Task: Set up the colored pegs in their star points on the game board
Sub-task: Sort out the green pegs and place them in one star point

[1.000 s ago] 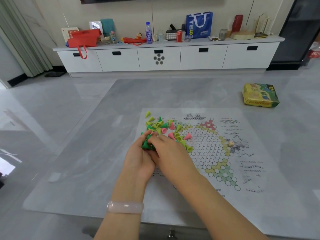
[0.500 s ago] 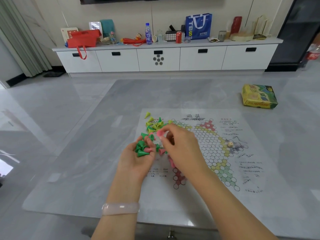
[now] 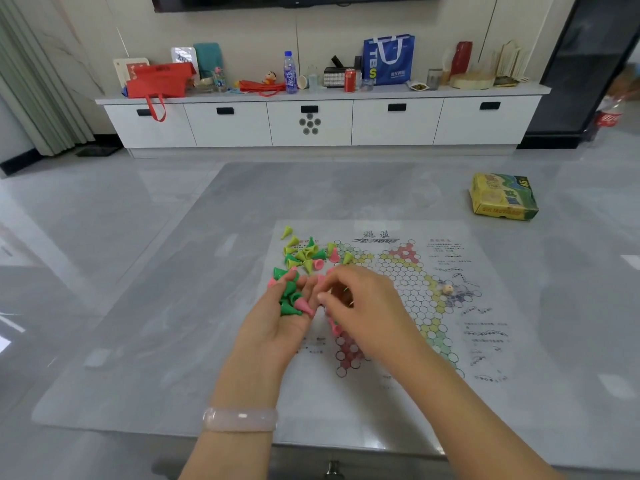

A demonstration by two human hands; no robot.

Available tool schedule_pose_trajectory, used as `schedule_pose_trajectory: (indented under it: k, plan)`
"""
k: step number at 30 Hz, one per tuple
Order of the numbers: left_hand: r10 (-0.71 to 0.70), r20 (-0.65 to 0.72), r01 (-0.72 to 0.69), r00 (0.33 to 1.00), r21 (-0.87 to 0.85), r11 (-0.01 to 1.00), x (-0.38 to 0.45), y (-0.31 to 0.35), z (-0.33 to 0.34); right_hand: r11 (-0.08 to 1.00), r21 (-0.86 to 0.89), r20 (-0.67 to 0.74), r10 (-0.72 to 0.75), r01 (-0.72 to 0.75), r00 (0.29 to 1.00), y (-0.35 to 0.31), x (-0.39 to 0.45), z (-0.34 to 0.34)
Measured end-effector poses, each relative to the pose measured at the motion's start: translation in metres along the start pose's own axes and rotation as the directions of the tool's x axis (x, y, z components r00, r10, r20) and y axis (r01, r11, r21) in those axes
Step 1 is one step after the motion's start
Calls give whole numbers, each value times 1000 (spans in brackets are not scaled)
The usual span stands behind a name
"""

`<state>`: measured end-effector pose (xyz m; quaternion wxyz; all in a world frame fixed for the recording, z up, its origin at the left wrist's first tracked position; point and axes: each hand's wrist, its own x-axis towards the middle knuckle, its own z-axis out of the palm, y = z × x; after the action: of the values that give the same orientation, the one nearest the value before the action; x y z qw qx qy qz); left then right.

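Observation:
The paper game board (image 3: 408, 292) with a hexagon star grid lies flat on the grey table. A loose pile of yellow-green, green and pink cone pegs (image 3: 304, 254) sits at its far left corner. My left hand (image 3: 273, 334) is palm up and cupped, holding several green and pink pegs (image 3: 289, 299). My right hand (image 3: 367, 306) hovers over the board's left side with curled fingers right beside the left fingertips. Bits of yellow-green show between its fingers. A few pink pegs (image 3: 335, 328) stand on the board under the right hand.
A small beige die (image 3: 447, 289) rests on the board's right part. A yellow-green game box (image 3: 504, 197) lies at the table's far right. Beyond the table stands a white cabinet (image 3: 311, 123) with bags and bottles on top.
Both hands rose off the peg pile. The left turned palm up with a handful of pegs. The right hand moved a little right, then came back close to the left fingertips.

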<state>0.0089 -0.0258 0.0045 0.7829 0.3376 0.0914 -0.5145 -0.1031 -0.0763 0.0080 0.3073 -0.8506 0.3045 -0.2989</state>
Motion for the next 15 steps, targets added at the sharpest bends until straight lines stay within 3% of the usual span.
schedule_pose_trajectory:
  k: [3,6,9,12,15]
  plan:
    - [-39,37,40,999,-25,999,-2,-5,4,993,-98,61,-63,69,996,-5,-8,9]
    - [-27,10,27,1000,-27,999,0,-9,4,994,-107,22,-29,31,999,-2,-9,15]
    - [72,-40,-70,997,47,996,6,-8,0,996,-78,-45,35,-39,998,1,-5,14]
    - [197,-110,-188,974,88,978,11,-3,-3,994,-91,-26,58,-60,998,3,-4,11]
    - [217,-115,-206,969,106,973,10,0,-4,994,25,-57,104,-102,993,4,-5,6]
